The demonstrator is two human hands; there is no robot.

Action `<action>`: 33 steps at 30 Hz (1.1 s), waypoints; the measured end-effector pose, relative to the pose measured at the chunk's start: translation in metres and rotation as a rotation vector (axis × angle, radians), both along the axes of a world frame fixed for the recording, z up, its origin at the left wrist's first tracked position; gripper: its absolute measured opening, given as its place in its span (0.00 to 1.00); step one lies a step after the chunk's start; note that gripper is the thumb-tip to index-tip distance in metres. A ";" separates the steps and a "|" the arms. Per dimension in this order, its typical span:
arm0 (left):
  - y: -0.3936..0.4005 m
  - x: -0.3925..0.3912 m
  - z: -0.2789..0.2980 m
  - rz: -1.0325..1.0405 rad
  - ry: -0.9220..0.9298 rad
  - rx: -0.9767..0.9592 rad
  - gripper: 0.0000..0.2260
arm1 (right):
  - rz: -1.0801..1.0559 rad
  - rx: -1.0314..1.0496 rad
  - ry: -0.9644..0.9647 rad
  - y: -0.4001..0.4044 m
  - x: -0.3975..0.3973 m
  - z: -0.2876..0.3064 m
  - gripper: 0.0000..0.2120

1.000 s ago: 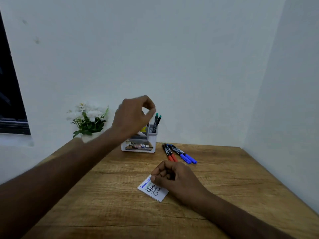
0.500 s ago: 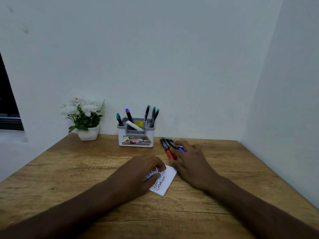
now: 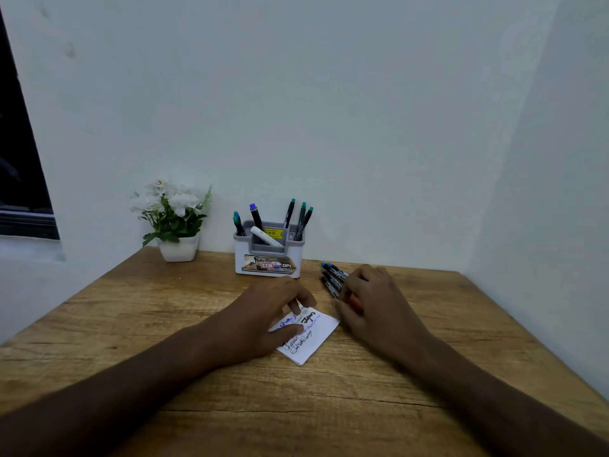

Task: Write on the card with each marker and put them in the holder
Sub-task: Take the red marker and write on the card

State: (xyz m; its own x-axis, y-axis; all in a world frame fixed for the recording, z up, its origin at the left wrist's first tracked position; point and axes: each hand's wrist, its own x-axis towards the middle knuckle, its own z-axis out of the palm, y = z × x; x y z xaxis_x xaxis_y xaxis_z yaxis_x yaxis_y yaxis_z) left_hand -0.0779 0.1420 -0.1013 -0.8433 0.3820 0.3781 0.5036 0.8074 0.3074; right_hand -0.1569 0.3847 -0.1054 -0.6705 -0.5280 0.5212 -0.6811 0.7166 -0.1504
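Observation:
A white card with several lines of handwriting lies on the wooden table. My left hand rests on its left part, fingertips pressing it down. Several loose markers with black barrels and blue or red caps lie to the right of the grey-and-white holder. My right hand lies over their near ends, a red cap showing between thumb and fingers; whether it grips one is hidden. In the holder stand several green-capped markers, a blue-capped one and a white one.
A white pot of white flowers stands at the back left of the table, left of the holder. White walls close in behind and on the right. A dark window is at the far left.
My left hand came down from the holder onto the card. My right hand left the card and reached forward and right onto the loose markers.

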 end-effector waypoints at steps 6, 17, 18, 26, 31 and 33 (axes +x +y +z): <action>0.000 0.002 -0.005 -0.068 -0.030 0.149 0.13 | 0.006 0.032 -0.051 0.000 0.008 0.005 0.08; 0.000 0.003 -0.008 -0.062 -0.044 0.189 0.10 | 0.077 -0.395 -0.112 -0.011 0.029 0.019 0.05; 0.000 0.003 -0.007 -0.059 -0.042 0.156 0.12 | 0.134 -0.499 -0.193 -0.011 0.031 0.020 0.08; 0.003 0.005 -0.008 -0.037 0.058 0.009 0.16 | 0.336 -0.860 -0.819 -0.023 0.043 0.005 0.08; 0.000 0.004 -0.008 0.005 0.069 0.011 0.20 | 0.429 -1.037 -1.037 -0.026 0.046 0.003 0.13; -0.002 0.000 -0.010 0.026 0.076 0.025 0.21 | 0.464 -1.083 -1.090 -0.027 0.047 0.003 0.13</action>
State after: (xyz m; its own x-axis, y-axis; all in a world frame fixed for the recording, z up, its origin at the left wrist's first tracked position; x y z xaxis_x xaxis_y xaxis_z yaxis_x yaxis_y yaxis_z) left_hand -0.0778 0.1398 -0.1111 -0.8212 0.3500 0.4506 0.5052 0.8130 0.2893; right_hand -0.1096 0.3572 -0.1028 -0.8493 -0.4995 0.1710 -0.0328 -0.2733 -0.9614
